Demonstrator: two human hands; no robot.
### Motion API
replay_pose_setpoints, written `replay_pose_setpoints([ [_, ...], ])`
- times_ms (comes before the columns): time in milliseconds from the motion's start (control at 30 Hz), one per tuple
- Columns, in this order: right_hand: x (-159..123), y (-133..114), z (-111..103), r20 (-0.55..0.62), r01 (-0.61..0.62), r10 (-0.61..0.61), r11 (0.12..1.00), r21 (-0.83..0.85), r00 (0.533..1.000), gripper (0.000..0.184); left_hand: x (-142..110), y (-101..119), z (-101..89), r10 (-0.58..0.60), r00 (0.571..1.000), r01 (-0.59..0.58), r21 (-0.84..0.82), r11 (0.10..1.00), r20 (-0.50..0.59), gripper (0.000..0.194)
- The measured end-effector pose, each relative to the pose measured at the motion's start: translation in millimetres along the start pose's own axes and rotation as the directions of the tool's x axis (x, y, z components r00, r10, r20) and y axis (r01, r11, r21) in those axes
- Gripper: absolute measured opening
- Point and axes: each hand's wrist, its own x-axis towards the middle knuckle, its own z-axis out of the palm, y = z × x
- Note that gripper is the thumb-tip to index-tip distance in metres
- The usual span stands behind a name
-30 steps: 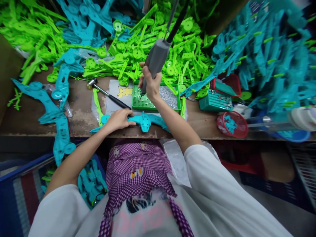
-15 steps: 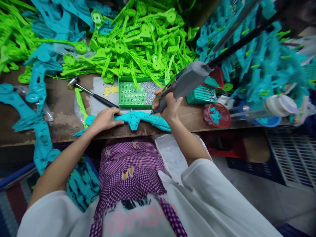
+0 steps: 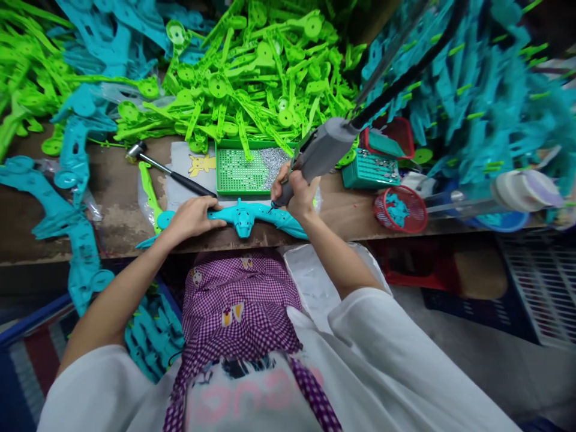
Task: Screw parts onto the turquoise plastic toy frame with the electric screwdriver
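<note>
Along the front of the bench lies a long turquoise plastic part (image 3: 243,221) with a raised middle. My left hand (image 3: 191,217) is closed over its left arm, thumb toward the middle. A grey electric screwdriver (image 3: 324,149), hung from a dark cable, is gripped in my right hand (image 3: 297,191). It slants down to the left, and its bit tip meets the turquoise part right of the middle. Just behind is a green tray (image 3: 218,171) with a perforated plate and many small screws. A hammer (image 3: 191,183) with a black handle lies behind my left hand.
A heap of lime-green plastic parts (image 3: 220,87) fills the back of the bench. Turquoise parts (image 3: 83,240) overhang the left edge, and more (image 3: 477,114) are piled at right. A teal screw box (image 3: 371,171) and a red basket (image 3: 400,209) stand to the right.
The screwdriver and my right hand have shifted slightly left, and the bit tip has moved a little toward the middle of the part. My left hand keeps its hold.
</note>
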Motion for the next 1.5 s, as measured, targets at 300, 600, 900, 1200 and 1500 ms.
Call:
replay_pose_setpoints([
  [300, 6, -7, 2, 0.063, 0.013, -0.015, 1.000, 0.028, 0.998, 0.052, 0, -1, 0.6, 0.001, 1.000, -0.001, -0.018, 1.000, 0.004, 0.039],
  [600, 76, 22, 37, -0.046, 0.149, -0.157, 0.979, -0.141, 0.986, 0.055, -4, 1, 0.2, -0.013, 1.000, 0.013, -0.010, 1.000, 0.001, 0.038],
  [900, 83, 42, 30, -0.090, 0.140, -0.155, 0.978, -0.153, 0.984, 0.056, -3, 4, -3.1, 0.001, 1.000, -0.002, 0.008, 1.000, 0.028, 0.039],
  [1200, 80, 41, 33, -0.082, 0.189, -0.203, 0.970, -0.154, 0.976, 0.056, -5, 8, -4.1, -0.005, 0.999, 0.004, 0.025, 1.000, 0.033, 0.041],
  [1500, 78, 42, 33, -0.095, 0.148, -0.169, 0.970, -0.191, 0.981, 0.055, -4, 4, -1.5, 0.005, 1.000, -0.005, 0.025, 1.000, 0.014, 0.040],
])
